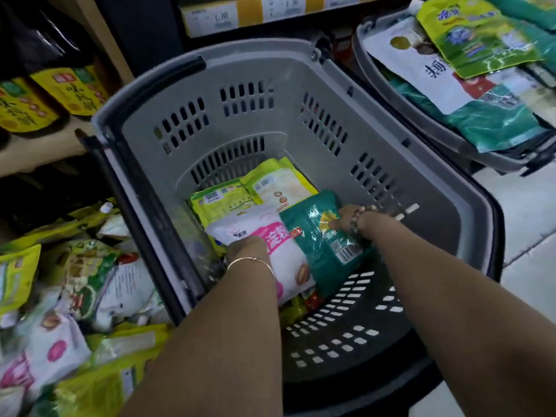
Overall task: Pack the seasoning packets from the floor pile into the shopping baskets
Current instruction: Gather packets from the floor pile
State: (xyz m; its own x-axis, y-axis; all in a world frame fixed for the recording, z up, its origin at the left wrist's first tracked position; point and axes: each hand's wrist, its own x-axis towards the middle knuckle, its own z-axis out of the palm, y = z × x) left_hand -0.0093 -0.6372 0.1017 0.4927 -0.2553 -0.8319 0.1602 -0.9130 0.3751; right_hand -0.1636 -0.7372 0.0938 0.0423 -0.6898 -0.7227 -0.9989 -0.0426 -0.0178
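White-and-pink packet gripped by left hand, fingers curled over its near-left edge, fingertips hidden under the packet. Green packet gripped by right hand, thumb pressed on top, other fingers underneath, out of sight. Both packets are low inside the grey basket, side by side and touching, pink one left of the green one, each tilted. Just beyond both hands, two yellow packets lie flat on the basket bottom, partly under the held ones. More packets show below the pink one, colours red and yellow, too hidden to tell apart. Thin bangle on left wrist, bead bracelet on right. Left of the left arm, outside the basket, floor pile of mixed packets. Far right beyond the right hand, second basket full of green and white packets. Shelf bottles far left.
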